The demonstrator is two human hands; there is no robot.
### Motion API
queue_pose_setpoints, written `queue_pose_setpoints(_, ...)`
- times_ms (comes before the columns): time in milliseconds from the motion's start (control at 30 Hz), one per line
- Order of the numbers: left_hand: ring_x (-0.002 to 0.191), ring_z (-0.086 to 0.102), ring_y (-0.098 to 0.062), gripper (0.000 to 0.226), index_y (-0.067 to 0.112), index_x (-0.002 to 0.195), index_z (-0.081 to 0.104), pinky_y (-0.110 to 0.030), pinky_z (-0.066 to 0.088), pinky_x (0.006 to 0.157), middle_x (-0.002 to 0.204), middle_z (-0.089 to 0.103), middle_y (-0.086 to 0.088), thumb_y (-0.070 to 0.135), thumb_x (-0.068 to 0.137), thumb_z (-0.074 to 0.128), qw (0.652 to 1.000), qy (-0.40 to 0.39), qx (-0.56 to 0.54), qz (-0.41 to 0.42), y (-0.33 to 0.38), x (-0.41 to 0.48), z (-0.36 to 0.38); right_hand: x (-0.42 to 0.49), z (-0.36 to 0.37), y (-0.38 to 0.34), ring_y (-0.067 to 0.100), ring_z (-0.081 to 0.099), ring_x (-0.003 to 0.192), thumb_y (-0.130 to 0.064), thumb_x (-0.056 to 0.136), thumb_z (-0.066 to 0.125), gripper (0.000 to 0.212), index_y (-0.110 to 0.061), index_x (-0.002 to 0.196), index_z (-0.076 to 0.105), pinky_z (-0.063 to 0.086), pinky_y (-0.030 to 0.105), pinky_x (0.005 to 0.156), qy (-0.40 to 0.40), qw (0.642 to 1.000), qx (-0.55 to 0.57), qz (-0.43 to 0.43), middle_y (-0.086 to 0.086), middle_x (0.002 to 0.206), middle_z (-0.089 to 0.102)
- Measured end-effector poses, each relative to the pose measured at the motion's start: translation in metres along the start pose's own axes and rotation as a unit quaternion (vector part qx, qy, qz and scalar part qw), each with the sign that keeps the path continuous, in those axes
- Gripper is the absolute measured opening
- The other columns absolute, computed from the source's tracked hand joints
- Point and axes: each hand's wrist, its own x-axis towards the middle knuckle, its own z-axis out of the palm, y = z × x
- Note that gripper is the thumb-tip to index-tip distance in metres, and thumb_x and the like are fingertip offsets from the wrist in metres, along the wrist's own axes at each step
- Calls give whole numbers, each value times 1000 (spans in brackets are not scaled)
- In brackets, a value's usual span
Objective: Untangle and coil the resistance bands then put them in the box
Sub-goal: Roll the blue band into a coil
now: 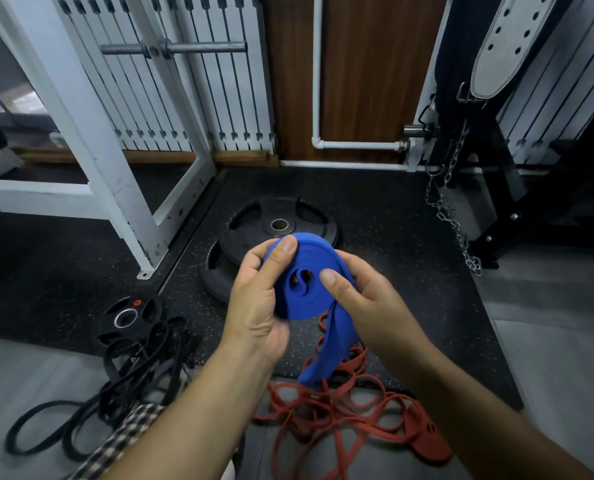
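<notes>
Nearest, left hand (257, 306) and right hand (368, 299) each hold a pinching grip on the blue band (299, 306) coil between them, its loose tail hanging nearward (right hand nearer), over the red band (430, 452).

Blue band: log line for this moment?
blue band: part-coiled, tail hanging; left grip: holds coil; right grip: holds coil; red band: tangled; black band: tangled

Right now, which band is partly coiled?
The blue band, rolled between the left hand and right hand; the red bands and black bands lie tangled on the floor.
</notes>
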Motion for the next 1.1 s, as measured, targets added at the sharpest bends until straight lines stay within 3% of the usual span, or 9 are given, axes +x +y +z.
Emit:
queue_pose_setpoints(100, 63, 60, -11, 25, 14, 87, 56, -24, 51, 59, 73, 65, -2, 24, 65, 64, 998, -14, 47, -29, 2, 1, -3, 0, -5, 1, 2, 64, 94, -17, 93, 51, 22, -33, 106, 58, 50, 18, 82, -5, 999, -36, 6, -11, 98, 69)
queue_pose_setpoints(167, 62, 59, -9, 24, 17, 86, 56, -24, 47, 57, 75, 63, 0, 27, 67, 65, 987, -50, 152, -34, 10, 5, -7, 2, -13, -3, 7, 65, 95, -18, 92, 52, 21, -32, 106, 59, 53, 24, 83, -17, 999, -49, 15, -5, 102, 69)
queue_pose_setpoints(233, 62, 58, -5, 25, 18, 88, 60, -19, 45, 53, 79, 61, 1, 29, 68, 70, 956, -91, 280, 2, 17, 10, -12, 2, -17, -6, 6, 66, 91, -15, 91, 54, 22, -34, 102, 58, 53, 21, 79, -38, 997, -68, 12, -4, 98, 69)
queue_pose_setpoints(333, 73, 59, -8, 27, 16, 90, 65, -18, 48, 62, 82, 65, 0, 25, 69, 78, 916, -142, 372, 54, 17, 13, -18, 1, -17, -8, 1, 65, 85, -9, 89, 56, 27, -34, 98, 58, 52, 17, 76, -67, 993, -92, 0, -6, 92, 68)
queue_pose_setpoints(533, 65, 51, -10, 23, 15, 79, 58, -19, 43, 56, 72, 57, 0, 30, 70, 74, 927, -140, 347, 26, 10, 9, -14, 0, -23, -3, 12, 66, 89, -19, 80, 68, 20, -31, 96, 64, 53, 34, 82, -92, 992, -88, 18, 5, 98, 70)
queue_pose_setpoints(700, 70, 59, -11, 31, 16, 87, 63, -25, 48, 64, 78, 65, 0, 39, 68, 73, 912, -155, 379, 27, 8, 7, -12, 0, -28, -5, 9, 68, 91, -27, 70, 65, 31, -25, 102, 63, 53, 22, 77, -77, 995, -50, 27, -1, 97, 72)
queue_pose_setpoints(867, 68, 60, -12, 32, 14, 84, 64, -26, 49, 61, 76, 67, -3, 37, 62, 73, 938, -126, 321, 33, 13, 5, -9, 5, -38, -12, 5, 65, 96, -21, 72, 61, 40, -23, 111, 58, 51, 18, 82, -91, 995, 22, 45, 0, 108, 68)
queue_pose_setpoints(1033, 69, 59, -10, 36, 14, 85, 64, -25, 49, 63, 76, 66, 0, 37, 61, 79, 919, -123, 366, 74, 16, 5, -13, 5, -45, -12, 2, 63, 96, -10, 84, 60, 31, -34, 104, 58, 49, 16, 87, -97, 981, -159, -52, -9, 105, 66)
queue_pose_setpoints(1100, 70, 58, -9, 30, 18, 83, 64, -25, 48, 65, 77, 65, 4, 37, 63, 76, 901, -120, 404, 105, 15, 7, -15, 5, -44, -8, 3, 62, 91, -19, 82, 54, 24, -29, 102, 64, 50, 20, 81, -28, 936, -315, -152, -10, 98, 66)
